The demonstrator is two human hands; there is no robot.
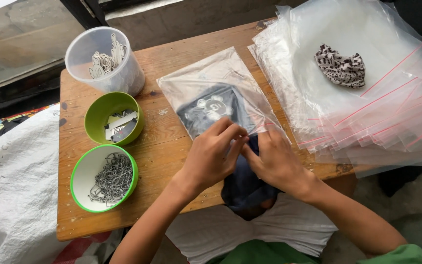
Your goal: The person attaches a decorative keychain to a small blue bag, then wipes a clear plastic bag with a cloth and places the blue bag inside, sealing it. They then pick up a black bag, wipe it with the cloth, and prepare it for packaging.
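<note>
Our left hand [211, 154] and right hand [274, 159] pinch the dark garment [245, 183] half inside the clear bag [216, 93] at the worktop [162, 146] edge. Soft, light, floppy; we judge gripping its folded edges best.

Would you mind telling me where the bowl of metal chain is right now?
The green bowl of chain sits near the wooden table's front left corner, just below the green bowl of cards, left of the left hand.

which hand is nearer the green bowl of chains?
Left. The left hand works the clear bag's mouth just right of the green bowl of chains; the right hand sits farther right.
</note>
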